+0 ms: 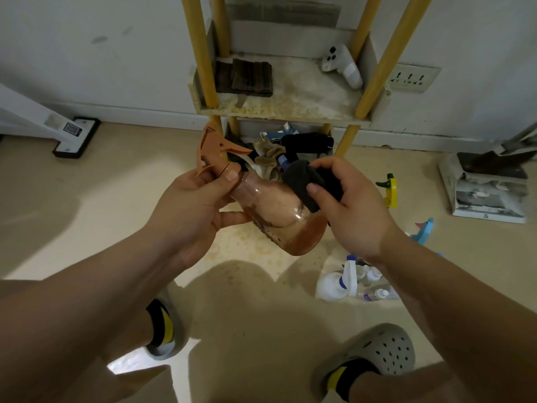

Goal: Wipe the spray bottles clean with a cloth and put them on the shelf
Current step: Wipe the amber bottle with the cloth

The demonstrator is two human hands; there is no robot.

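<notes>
While the left hand [200, 199] pinches only the tilted bottle [279, 216] neck and the right hand [351, 210] grip presses the cloth [308, 181], a hard rub could twist it loose onto the floor [101, 199].

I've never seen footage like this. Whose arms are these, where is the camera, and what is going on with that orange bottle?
There is no machine here: a person wears a camera on the head, looking down at their own arms and feet. The left hand grips the neck of an orange spray bottle, tilted sideways. The right hand presses a dark cloth against its clear body, wiping it. Ahead stands a shelf with yellow posts, holding a folded brown cloth and a white controller. More spray bottles lie on the floor to the right.
</notes>
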